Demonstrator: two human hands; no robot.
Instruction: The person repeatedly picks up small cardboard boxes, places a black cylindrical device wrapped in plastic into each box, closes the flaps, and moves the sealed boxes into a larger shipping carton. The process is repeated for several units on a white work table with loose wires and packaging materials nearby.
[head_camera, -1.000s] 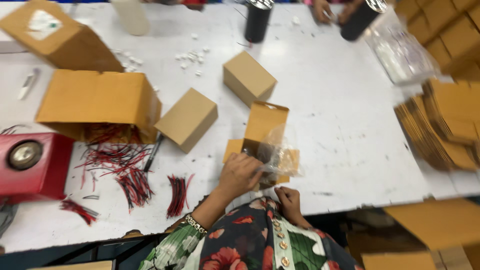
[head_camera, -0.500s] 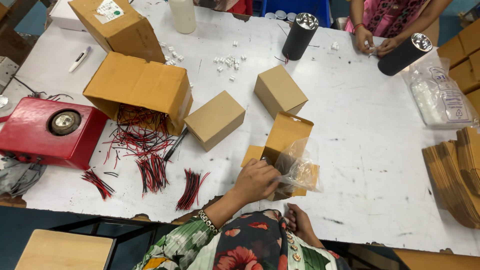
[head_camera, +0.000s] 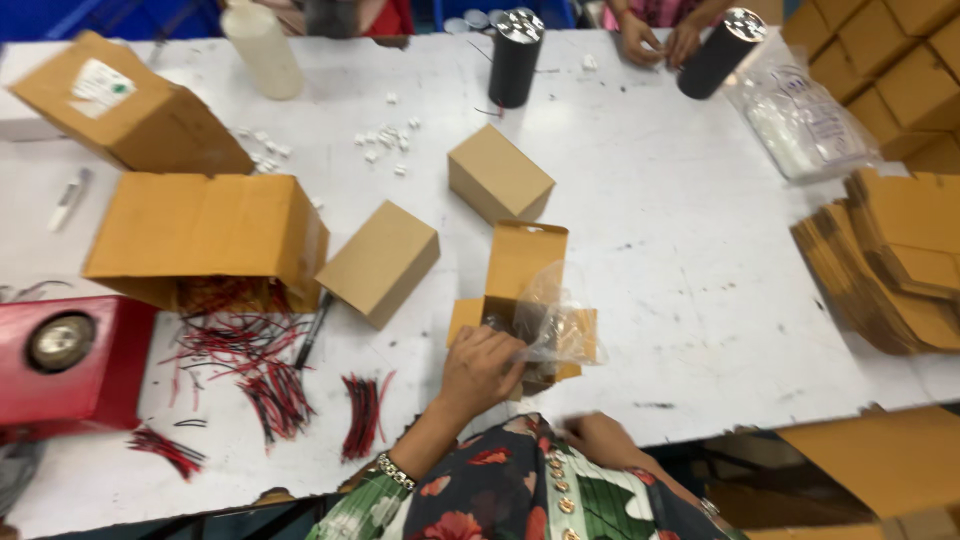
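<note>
Two closed small cardboard boxes (head_camera: 382, 262) (head_camera: 499, 176) stand just behind the open cardboard carton (head_camera: 522, 270), leaving bare white table (head_camera: 690, 250) to its right. The left hand (head_camera: 480, 368) pinches a clear plastic bag (head_camera: 552, 318) at the carton's mouth, near the table's front edge. The right hand (head_camera: 600, 436) hangs below that edge, fingers loosely curled. Red-and-black wire bundles (head_camera: 270, 385) crowd the left side.

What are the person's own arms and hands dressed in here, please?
Both hands are bare, without gloves. The left hand has a beaded metal bracelet at the wrist, with a green striped sleeve edge just behind it. The right hand shows no jewellery. The dark floral-print garment carries a row of small gold buttons.
</note>
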